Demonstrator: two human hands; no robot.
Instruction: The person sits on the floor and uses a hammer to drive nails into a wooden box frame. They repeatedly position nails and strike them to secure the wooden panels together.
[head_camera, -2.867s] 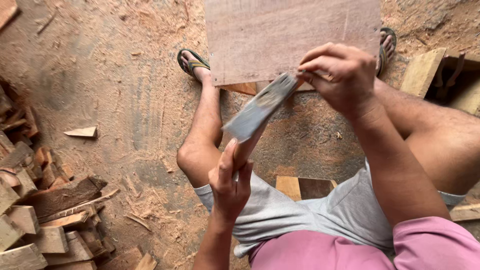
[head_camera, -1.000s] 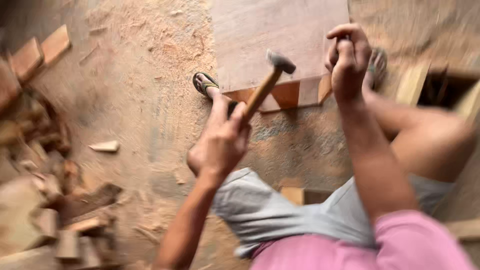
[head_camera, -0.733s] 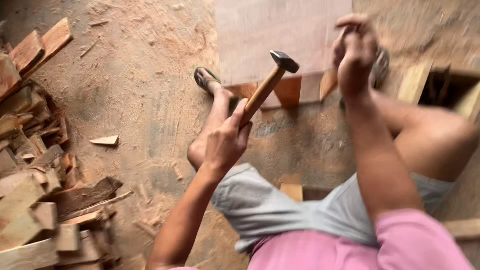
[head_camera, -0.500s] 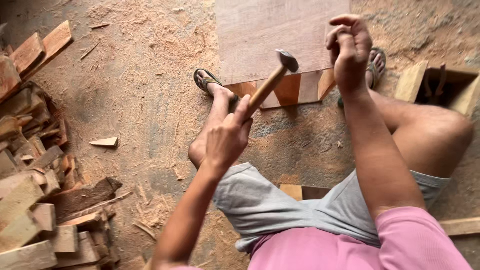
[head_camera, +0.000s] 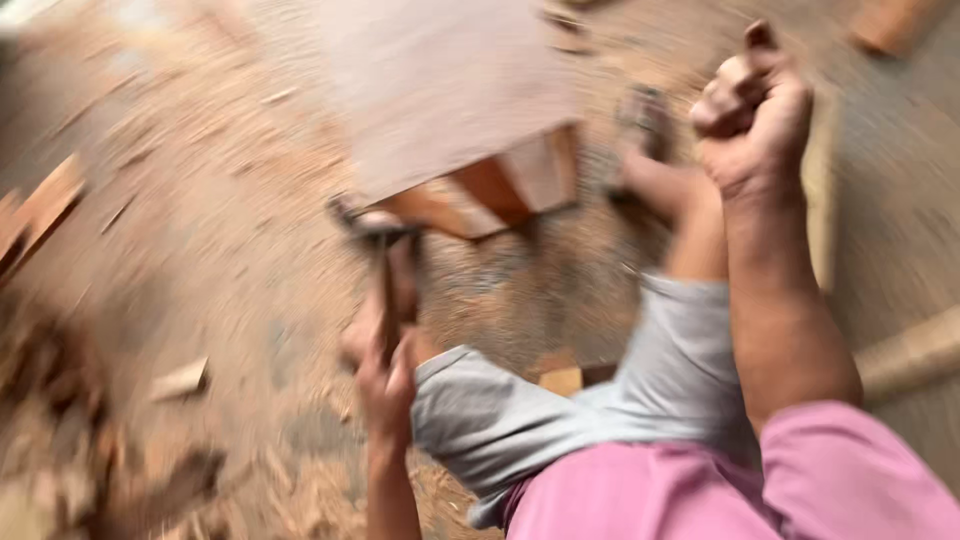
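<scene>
Clearly blurred by motion, the left hand (head_camera: 385, 385) is wrapped tight around a hammer (head_camera: 385, 285), head up, just beside the wooden box (head_camera: 480, 150) on the sawdust floor (head_camera: 180, 250). To the right, the right hand (head_camera: 755, 115) is fisted; whether it holds anything I cannot tell. A glancing blow could catch a knee, since the legs crowd the box.

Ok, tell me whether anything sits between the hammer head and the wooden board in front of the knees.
Nothing visible does. The left hand grips the hammer, its head just short of the wooden board. The right hand is fisted off to the side. Heavy blur hides anything small.
</scene>
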